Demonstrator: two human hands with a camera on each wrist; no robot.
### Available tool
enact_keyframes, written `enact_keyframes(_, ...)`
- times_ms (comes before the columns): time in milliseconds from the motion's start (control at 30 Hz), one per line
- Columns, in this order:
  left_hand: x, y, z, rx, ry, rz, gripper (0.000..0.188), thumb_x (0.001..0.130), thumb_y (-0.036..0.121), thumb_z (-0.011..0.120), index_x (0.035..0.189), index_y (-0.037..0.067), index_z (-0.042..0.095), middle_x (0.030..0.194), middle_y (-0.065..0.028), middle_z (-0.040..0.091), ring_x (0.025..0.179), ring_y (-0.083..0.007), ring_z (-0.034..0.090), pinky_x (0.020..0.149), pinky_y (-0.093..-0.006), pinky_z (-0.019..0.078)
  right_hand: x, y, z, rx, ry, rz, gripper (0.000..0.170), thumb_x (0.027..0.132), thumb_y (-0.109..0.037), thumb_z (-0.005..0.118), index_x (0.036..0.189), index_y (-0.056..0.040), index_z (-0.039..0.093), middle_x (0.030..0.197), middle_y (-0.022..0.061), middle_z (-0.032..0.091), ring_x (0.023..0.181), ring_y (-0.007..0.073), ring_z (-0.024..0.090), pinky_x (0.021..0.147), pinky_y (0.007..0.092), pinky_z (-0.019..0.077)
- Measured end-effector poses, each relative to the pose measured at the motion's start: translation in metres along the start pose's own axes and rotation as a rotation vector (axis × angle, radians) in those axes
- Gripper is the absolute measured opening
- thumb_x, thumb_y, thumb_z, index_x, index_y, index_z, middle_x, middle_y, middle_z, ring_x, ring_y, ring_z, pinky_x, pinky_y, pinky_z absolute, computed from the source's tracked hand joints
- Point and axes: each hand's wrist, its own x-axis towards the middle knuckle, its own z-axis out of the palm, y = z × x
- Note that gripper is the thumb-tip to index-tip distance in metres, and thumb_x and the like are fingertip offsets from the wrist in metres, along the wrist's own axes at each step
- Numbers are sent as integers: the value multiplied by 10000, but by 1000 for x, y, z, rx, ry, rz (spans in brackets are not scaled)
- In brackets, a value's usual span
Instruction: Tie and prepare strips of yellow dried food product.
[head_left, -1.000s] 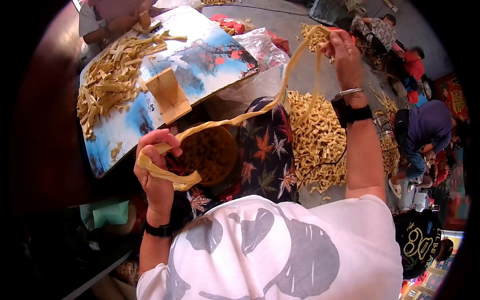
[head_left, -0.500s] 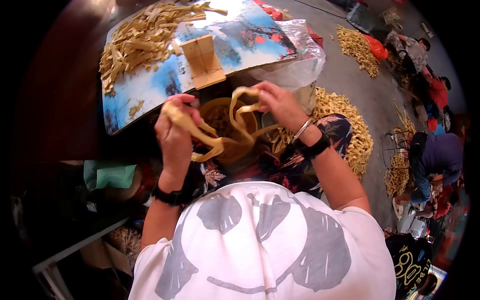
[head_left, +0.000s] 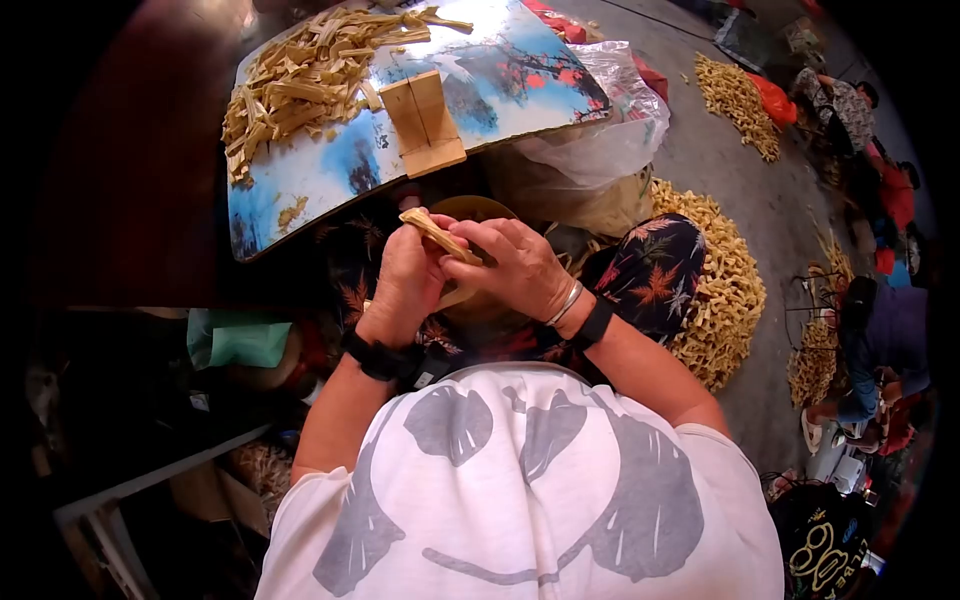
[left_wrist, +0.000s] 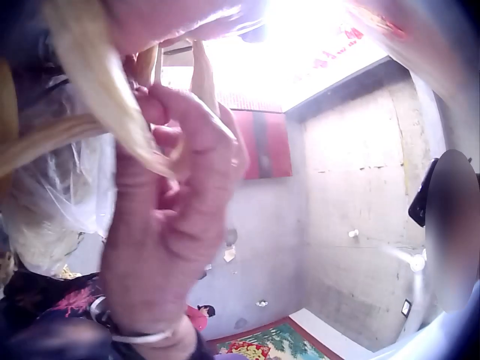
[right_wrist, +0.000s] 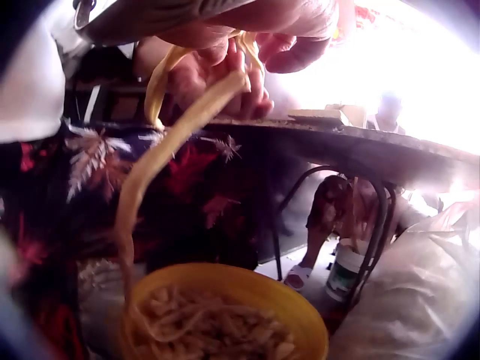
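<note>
Both hands are close together above a yellow bowl (right_wrist: pixel 300 300), low in front of the white shirt. A long, pale yellow, flattened dried strip (head_left: pixel 438 237) runs between them, its kind unclear. My left hand (head_left: pixel 405 272) pinches it, one end poking out past the thumb. Fingers of my right hand (head_left: pixel 522 268) grip the strip beside the left fingertips. Part of the strip (right_wrist: pixel 154 161) hangs in the right wrist view toward the bowl, which holds short cut pieces. In the left wrist view, the right hand (left_wrist: pixel 180 187) has the strip looped across its fingers.
Ahead stands a painted table (head_left: pixel 350 205) with a heap of flat dried strips (head_left: pixel 300 90) and a wooden block (head_left: pixel 422 118) at its near edge. A clear plastic bag (head_left: pixel 610 130) is right of it. Knotted pieces (head_left: pixel 715 290) lie piled on the floor beside the patterned knee.
The right hand came down from high at the right, where it held the strip stretched out, to meet the left hand. The strip is now gathered between both hands over the bowl.
</note>
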Motion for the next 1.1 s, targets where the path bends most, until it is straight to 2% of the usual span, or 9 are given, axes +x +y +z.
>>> enact_keyframes(67, 2, -1, 2, 35, 87, -45, 330, 998, 236, 322, 1009, 10, 563, 836, -130, 655, 713, -212, 646, 642, -353, 567, -8, 1, -11, 85, -23, 2, 209, 808, -149, 715, 1011, -193, 695, 1165, 54, 572, 921, 185, 599, 782, 326, 532)
enact_keyframes(200, 17, -16, -6, 138, 200, 16, 323, 977, 220, 330, 1018, -20, 543, 903, -191, 630, 786, -310, 668, 713, -406, 593, -4, -3, -43, 427, 230, 520, 77, 883, -82, 672, 903, -45, 608, 1055, 84, 567, 836, 169, 575, 686, 271, 478)
enact_keyframes(267, 33, -29, -25, 168, 191, -1, 284, 960, 203, 368, 1015, -20, 534, 929, -203, 608, 824, -347, 662, 752, -422, 589, -9, 1, -58, 1075, 406, 988, 75, 990, -125, 572, 983, -53, 553, 953, 5, 539, 728, 66, 497, 603, 210, 424)
enact_keyframes(433, 37, -55, -39, 238, 195, -33, 244, 934, 195, 434, 1022, -14, 526, 950, -185, 586, 849, -328, 649, 774, -426, 574, -23, 23, -76, 1188, 640, 1157, 91, 1007, -151, 551, 999, -62, 563, 844, -12, 542, 682, 58, 476, 581, 205, 422)
enact_keyframes(633, 32, -57, -38, 276, 202, -9, 437, 872, 63, 536, 1299, 28, 451, 1104, -165, 577, 936, -264, 622, 794, -357, 545, -28, 23, -72, 1104, 595, 1108, 133, 1002, -162, 563, 1023, -41, 613, 916, 7, 619, 744, 63, 546, 660, 211, 506)
enact_keyframes(800, 0, -38, 14, -24, -14, -347, 427, 968, 326, 585, 1192, -33, 527, 1141, -167, 612, 1007, -278, 618, 884, -403, 540, -31, 3, -43, 901, 308, 1008, 160, 1006, -158, 549, 1054, -26, 626, 927, 48, 688, 777, 85, 653, 700, 243, 556)
enact_keyframes(900, -11, -25, 34, -90, -141, -320, 384, 992, 310, 561, 1181, -24, 552, 1056, -130, 648, 931, -229, 641, 828, -358, 550, -31, -19, -38, 638, 110, 826, 150, 993, -141, 552, 1063, -24, 616, 902, 104, 711, 808, 157, 711, 699, 268, 567)
enact_keyframes(1033, 0, -36, 21, 431, -118, -42, 218, 1017, 169, 509, 1070, -10, 623, 952, -72, 676, 778, -153, 656, 655, -279, 547, -28, -37, -48, 707, -70, 881, 108, 965, -119, 572, 998, -21, 604, 941, 123, 699, 867, 262, 713, 719, 316, 562)
enact_keyframes(1100, 2, -40, 11, 904, -167, 226, 191, 968, 156, 548, 1031, 6, 648, 901, -171, 683, 801, -284, 672, 683, -360, 540, -31, -34, -49, 592, -109, 780, 96, 937, -97, 594, 988, -16, 597, 996, 131, 683, 924, 297, 689, 778, 341, 552)
